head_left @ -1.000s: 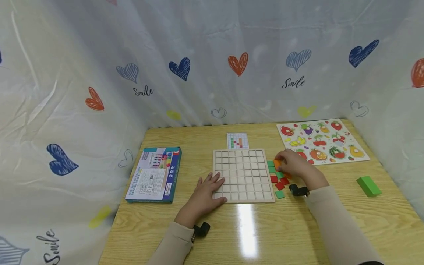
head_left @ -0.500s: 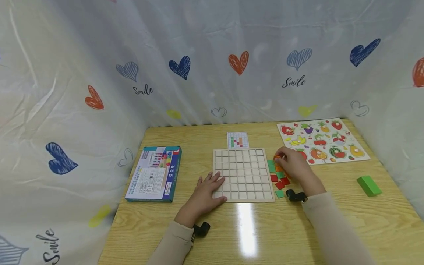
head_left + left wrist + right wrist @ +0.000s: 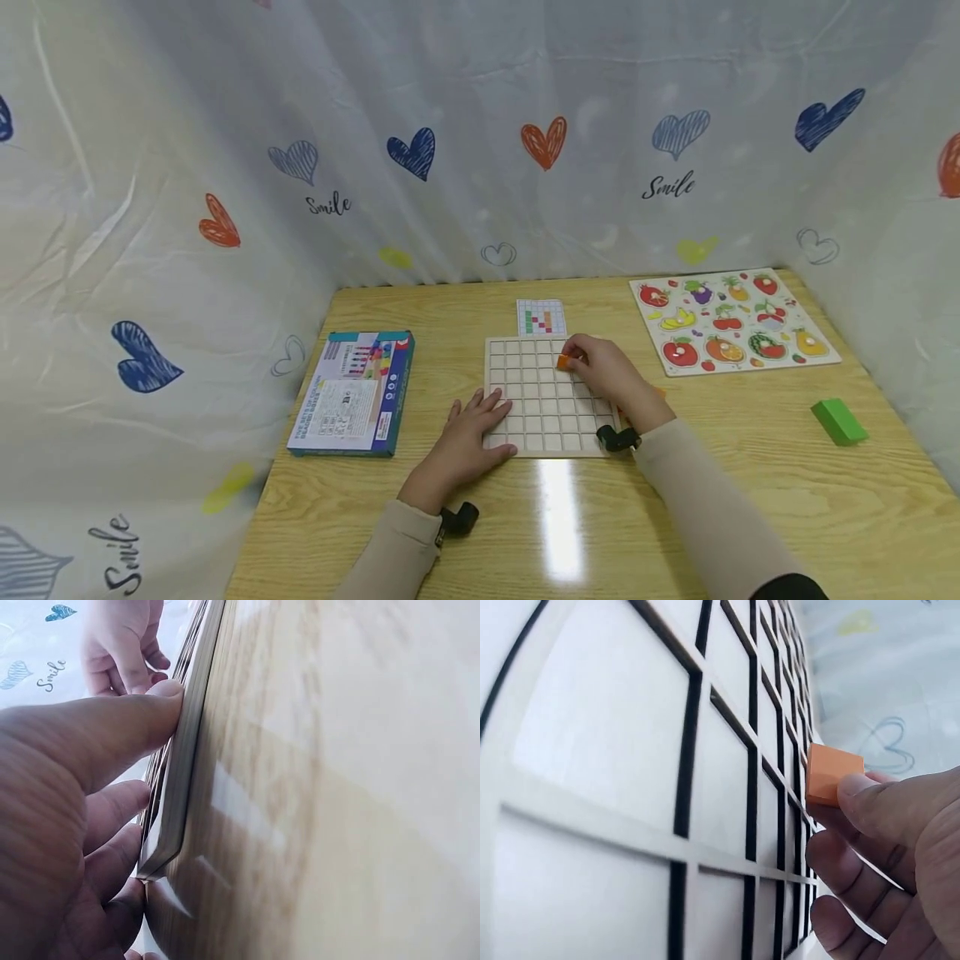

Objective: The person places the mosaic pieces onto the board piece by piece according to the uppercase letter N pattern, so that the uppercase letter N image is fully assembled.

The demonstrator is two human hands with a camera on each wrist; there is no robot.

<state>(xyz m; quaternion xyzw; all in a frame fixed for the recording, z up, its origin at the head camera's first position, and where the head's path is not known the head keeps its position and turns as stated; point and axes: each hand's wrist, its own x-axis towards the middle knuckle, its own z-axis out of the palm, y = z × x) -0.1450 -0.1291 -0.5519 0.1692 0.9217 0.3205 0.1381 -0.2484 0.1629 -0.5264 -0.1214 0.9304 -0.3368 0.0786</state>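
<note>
A wooden grid board (image 3: 533,422) of square cells lies flat on the table. My right hand (image 3: 606,367) is over its upper right part and pinches an orange square tile (image 3: 826,774) between thumb and fingers. In the right wrist view that tile is tilted, its edge close to the grid. With fingers spread, my left hand (image 3: 471,433) rests on the board's lower left side; the thumb (image 3: 139,720) touches the front edge in the left wrist view. Just behind the board lies a small pattern card (image 3: 540,317) with coloured squares.
A blue-edged box (image 3: 349,393) lies at the left. A fruit puzzle board (image 3: 708,333) is at the back right, with a green block (image 3: 838,422) nearer the right edge. My right forearm hides most of the loose tiles beside the grid. A curtain stands behind the table.
My right hand has taken an orange tile from the loose tiles at the board's right and moved left with it over the grid. My left hand has stayed in place.
</note>
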